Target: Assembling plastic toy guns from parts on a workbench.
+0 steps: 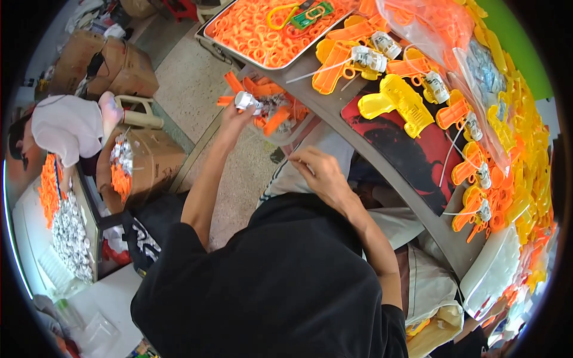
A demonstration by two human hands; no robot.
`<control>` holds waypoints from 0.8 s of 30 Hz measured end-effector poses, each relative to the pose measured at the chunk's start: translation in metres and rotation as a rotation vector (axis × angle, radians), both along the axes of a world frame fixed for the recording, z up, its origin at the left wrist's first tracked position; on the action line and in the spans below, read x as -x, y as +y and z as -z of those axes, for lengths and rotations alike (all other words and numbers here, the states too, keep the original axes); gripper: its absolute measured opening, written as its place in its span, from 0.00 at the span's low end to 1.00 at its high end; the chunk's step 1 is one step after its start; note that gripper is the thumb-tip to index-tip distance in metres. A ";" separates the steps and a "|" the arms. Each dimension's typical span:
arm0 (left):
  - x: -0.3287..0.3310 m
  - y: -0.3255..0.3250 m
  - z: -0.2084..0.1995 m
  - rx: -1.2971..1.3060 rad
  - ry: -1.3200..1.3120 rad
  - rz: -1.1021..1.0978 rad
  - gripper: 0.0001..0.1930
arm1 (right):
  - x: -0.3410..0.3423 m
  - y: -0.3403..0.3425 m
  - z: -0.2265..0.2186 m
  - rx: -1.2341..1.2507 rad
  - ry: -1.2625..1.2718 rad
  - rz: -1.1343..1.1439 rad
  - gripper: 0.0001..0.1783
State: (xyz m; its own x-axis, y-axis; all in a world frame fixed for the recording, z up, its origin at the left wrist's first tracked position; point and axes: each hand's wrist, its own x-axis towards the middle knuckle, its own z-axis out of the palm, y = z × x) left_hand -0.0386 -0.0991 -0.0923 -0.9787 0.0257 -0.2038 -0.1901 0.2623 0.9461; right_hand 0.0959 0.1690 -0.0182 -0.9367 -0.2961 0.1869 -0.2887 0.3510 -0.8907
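Note:
My left hand is closed on a small white cylindrical part, held above a tub of orange and silvery pieces beside the table. My right hand hovers over my lap with bent fingers, thumb apart from the forefinger, and nothing visible between them. On the table to the right, a yellow toy gun shell lies on a dark red and black mat. Around the mat sit several orange and yellow toy gun halves fitted with white cylinders and pale strips.
A metal tray of orange rings stands at the table's far end. Yellow shells are heaped along the right. Another person works at the left near silvery parts. Cardboard boxes stand on the floor.

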 end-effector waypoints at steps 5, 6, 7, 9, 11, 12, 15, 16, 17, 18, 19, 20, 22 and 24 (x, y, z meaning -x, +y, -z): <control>-0.023 0.017 -0.076 -0.694 -0.059 0.169 0.18 | -0.008 -0.001 -0.008 0.029 -0.044 0.124 0.10; -0.027 0.022 -0.086 -0.697 -0.047 0.212 0.19 | -0.006 -0.002 -0.013 0.030 -0.041 0.129 0.10; -0.033 0.028 -0.098 -0.726 -0.034 0.217 0.19 | -0.003 -0.005 -0.018 0.075 0.023 0.185 0.11; -0.038 0.038 -0.111 -0.738 -0.001 0.290 0.19 | 0.000 -0.008 -0.029 0.118 0.096 0.248 0.13; -0.045 0.054 -0.123 -0.737 0.058 0.380 0.20 | -0.001 -0.005 -0.039 0.135 0.180 0.419 0.16; -0.048 0.060 -0.128 -0.742 0.059 0.398 0.20 | -0.001 -0.003 -0.043 0.129 0.190 0.435 0.16; -0.053 0.084 -0.137 -0.804 0.096 0.563 0.21 | -0.002 0.008 -0.054 0.077 0.231 0.608 0.21; -0.054 0.092 -0.139 -0.812 0.094 0.586 0.21 | -0.003 0.015 -0.055 0.069 0.239 0.629 0.21; -0.056 0.099 -0.141 -0.790 0.107 0.630 0.20 | -0.003 0.021 -0.054 0.163 0.182 0.575 0.20; -0.057 0.105 -0.143 -0.768 0.120 0.674 0.20 | -0.003 0.027 -0.054 0.259 0.125 0.518 0.20; -0.059 0.110 -0.140 -0.751 0.117 0.668 0.20 | -0.005 0.030 -0.056 0.449 0.081 0.504 0.19; -0.060 0.119 -0.145 -0.759 0.113 0.693 0.20 | -0.008 0.035 -0.059 0.442 0.092 0.528 0.19; -0.062 0.138 -0.158 -0.687 0.162 0.827 0.22 | -0.014 0.044 -0.065 0.660 0.143 0.536 0.18; -0.067 0.155 -0.168 -0.464 0.316 0.978 0.23 | -0.016 0.053 -0.071 0.675 0.224 0.556 0.18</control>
State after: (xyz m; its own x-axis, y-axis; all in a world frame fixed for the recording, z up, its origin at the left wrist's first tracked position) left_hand 0.0281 0.0558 0.0760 -0.5026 0.8186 0.2779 0.1694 -0.2220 0.9602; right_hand 0.1118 0.2223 0.0526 -0.8325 0.4276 0.3523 -0.4252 -0.0855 -0.9011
